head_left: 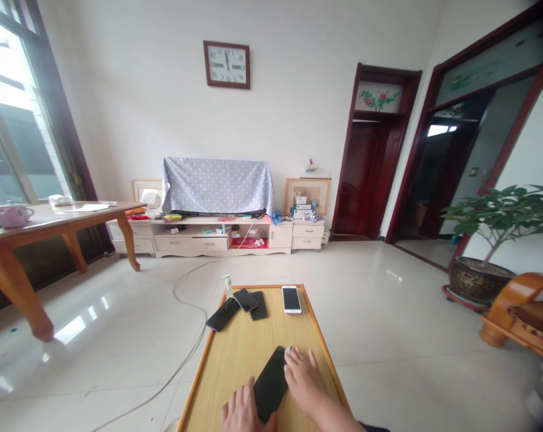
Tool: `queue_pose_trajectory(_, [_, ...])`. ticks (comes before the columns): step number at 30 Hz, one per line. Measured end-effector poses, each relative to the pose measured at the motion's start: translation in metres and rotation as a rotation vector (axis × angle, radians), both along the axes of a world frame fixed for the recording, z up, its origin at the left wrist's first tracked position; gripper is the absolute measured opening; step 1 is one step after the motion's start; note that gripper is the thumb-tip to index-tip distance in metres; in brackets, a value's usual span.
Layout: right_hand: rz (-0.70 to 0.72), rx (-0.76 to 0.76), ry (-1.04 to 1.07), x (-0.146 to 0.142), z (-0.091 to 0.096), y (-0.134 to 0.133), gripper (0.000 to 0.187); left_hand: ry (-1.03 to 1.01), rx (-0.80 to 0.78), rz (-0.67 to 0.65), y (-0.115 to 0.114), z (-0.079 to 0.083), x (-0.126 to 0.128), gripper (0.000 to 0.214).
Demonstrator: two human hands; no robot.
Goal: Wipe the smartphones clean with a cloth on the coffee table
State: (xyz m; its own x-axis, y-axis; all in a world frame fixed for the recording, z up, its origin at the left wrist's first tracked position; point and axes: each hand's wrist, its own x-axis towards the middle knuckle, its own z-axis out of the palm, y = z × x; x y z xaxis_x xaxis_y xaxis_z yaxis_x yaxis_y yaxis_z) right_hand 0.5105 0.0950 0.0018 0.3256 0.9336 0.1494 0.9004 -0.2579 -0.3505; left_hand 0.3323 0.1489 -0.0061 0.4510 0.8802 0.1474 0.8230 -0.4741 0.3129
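A black smartphone (271,384) lies tilted on the small wooden table (235,360) in front of me, its dark face up. My left hand (242,409) grips its lower left part, with the fingers along the left edge and the thumb at the bottom. At the upper right edge is my right hand (303,378), fingers bent around a small white thing (288,350), perhaps a wipe; most of it is hidden. Farther up the table, three dark phones (223,314) lie partly overlapping. A white phone (291,300) lies apart from them at the far right.
A clear pump bottle (228,285) stands at the table's far left corner. A cable (181,366) runs over the floor on the left. Beyond are a low TV cabinet (190,243), a dining table (91,211), a potted plant (480,276) and a wooden chair (523,309).
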Motion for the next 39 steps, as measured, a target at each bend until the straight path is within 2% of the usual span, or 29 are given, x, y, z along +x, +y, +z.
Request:
queue_pose_trajectory(2, [0.055,0.000,0.031,-0.013,0.005,-0.010,0.048,-0.013,0.010,-0.052,0.000,-0.002,-0.003,0.069])
queue_pose_trajectory(5, [0.281,0.017,0.075,-0.036,0.002,-0.026,0.048,-0.042,0.016,-0.098,0.000,-0.005,-0.006,0.061])
queue_pose_trajectory(7, [0.324,0.016,0.088,-0.039,0.002,-0.032,0.047,-0.037,0.011,-0.095,0.000,-0.006,-0.005,0.058])
queue_pose_trajectory(12, [0.033,-0.059,0.061,-0.016,0.011,-0.027,0.049,-0.052,0.052,-0.091,-0.003,-0.001,-0.001,0.062])
queue_pose_trajectory(14, [0.068,-0.053,0.053,-0.020,0.011,-0.028,0.048,-0.049,0.047,-0.085,-0.004,0.002,0.001,0.060])
queue_pose_trajectory(17, [0.274,-0.009,0.064,-0.036,0.009,-0.033,0.046,-0.041,0.019,-0.074,-0.005,0.005,0.002,0.055])
queue_pose_trajectory(18, [0.304,0.003,0.067,-0.038,0.007,-0.032,0.045,-0.040,0.014,-0.073,-0.005,0.005,0.003,0.053])
queue_pose_trajectory(20, [0.256,0.001,0.068,-0.032,0.005,-0.025,0.046,-0.044,0.023,-0.075,-0.004,0.004,0.003,0.053])
queue_pose_trajectory(24, [0.013,-0.070,0.048,0.000,0.003,0.012,0.048,-0.044,0.044,-0.099,-0.002,0.000,0.003,0.058])
queue_pose_trajectory(26, [-0.021,-0.074,0.044,0.007,0.003,0.029,0.048,-0.036,0.034,-0.107,-0.001,-0.001,0.003,0.057])
queue_pose_trajectory(29, [0.008,-0.055,0.046,-0.004,0.003,0.040,0.048,-0.032,0.011,-0.097,-0.001,0.001,0.003,0.057])
queue_pose_trajectory(34, [0.136,0.005,0.074,-0.034,-0.006,0.013,0.049,-0.047,-0.009,-0.102,-0.001,0.006,0.003,0.051])
queue_pose_trajectory(39, [0.060,0.028,0.088,-0.030,-0.019,-0.025,0.048,-0.040,0.022,-0.100,-0.003,0.004,0.003,0.051])
